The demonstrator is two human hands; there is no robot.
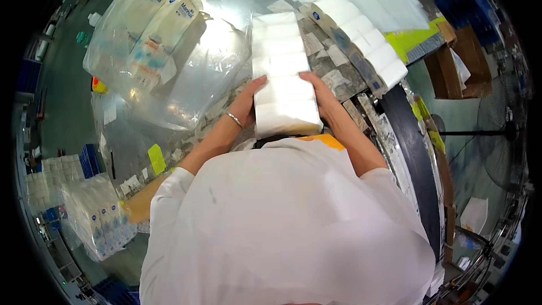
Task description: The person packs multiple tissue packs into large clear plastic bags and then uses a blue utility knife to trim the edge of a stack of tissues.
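Note:
A long white pack of paper rolls (pixel 279 51), apparently toilet rolls in a row, lies lengthwise in front of my body. My left hand (pixel 247 101) presses against its left side, thumb over the top edge. Against the right side, my right hand (pixel 319 95) grips at about the same height. The fingers under and behind the pack are hidden. To the right lies another row of white rolls (pixel 361 36) with a printed wrapper side. At the left, a big clear plastic bag (pixel 220 68) holds printed packs (pixel 164 34).
Paper scraps (pixel 337 55) litter the worktable. A dark conveyor belt (pixel 409 147) curves along the right, near a cardboard box (pixel 471 62), blue crates (pixel 463 3) and a fan (pixel 497 133). Bagged packs (pixel 101 220) stand at lower left.

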